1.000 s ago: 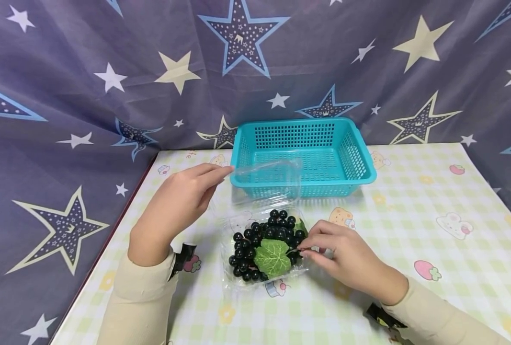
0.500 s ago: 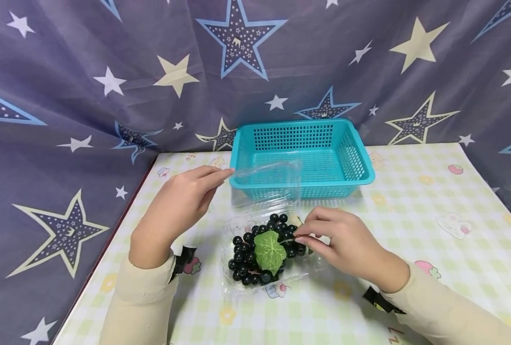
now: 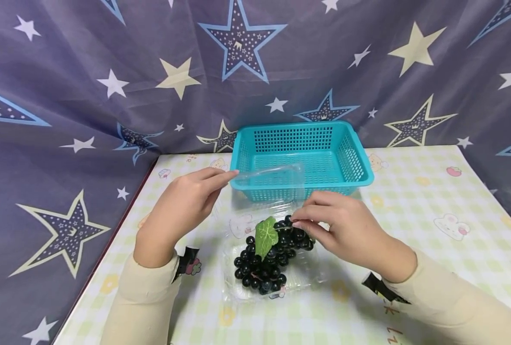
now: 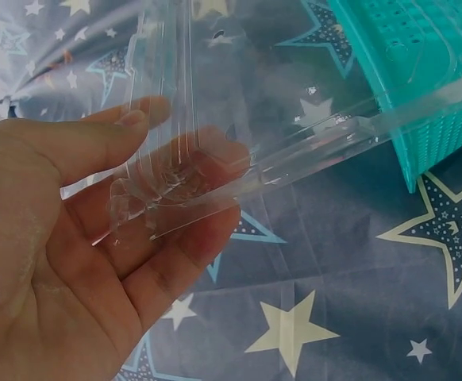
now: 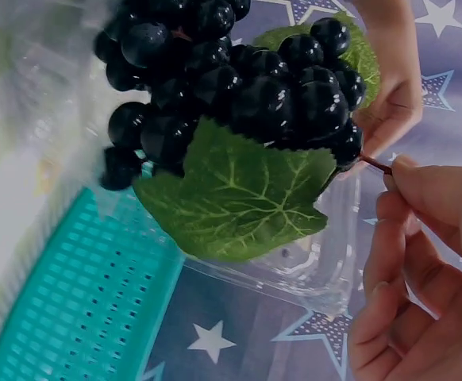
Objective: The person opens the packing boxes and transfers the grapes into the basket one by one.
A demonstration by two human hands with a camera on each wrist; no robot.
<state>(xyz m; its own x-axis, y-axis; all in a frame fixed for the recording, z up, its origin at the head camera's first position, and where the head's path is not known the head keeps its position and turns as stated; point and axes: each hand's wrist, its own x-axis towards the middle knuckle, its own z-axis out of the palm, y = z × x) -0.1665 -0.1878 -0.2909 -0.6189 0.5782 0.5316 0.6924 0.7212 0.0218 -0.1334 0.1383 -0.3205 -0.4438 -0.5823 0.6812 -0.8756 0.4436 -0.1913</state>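
A bunch of dark grapes [image 3: 259,270] with green leaves [image 3: 266,237] hangs partly lifted over a clear plastic clamshell container [image 3: 307,275]. Its lower grapes are still within the container's tray. My right hand [image 3: 346,232] pinches the thin brown stem [image 5: 376,164] between thumb and index finger, at the bunch's upper right. On the other side, my left hand [image 3: 182,208] holds the raised clear lid [image 4: 310,163] by its edge. The thumb lies on one face of the lid and the fingers on the other.
Behind the container stands a turquoise perforated basket [image 3: 337,184], with the raised lid overlapping its front in the head view. A checked, cartoon-print cloth [image 3: 410,278] covers the table. A star-patterned curtain [image 3: 315,52] rises behind and to the left.
My right hand has moved up and slightly left, raising the upper part of the grape bunch and its leaf. My left hand keeps holding the lid, almost unmoved.
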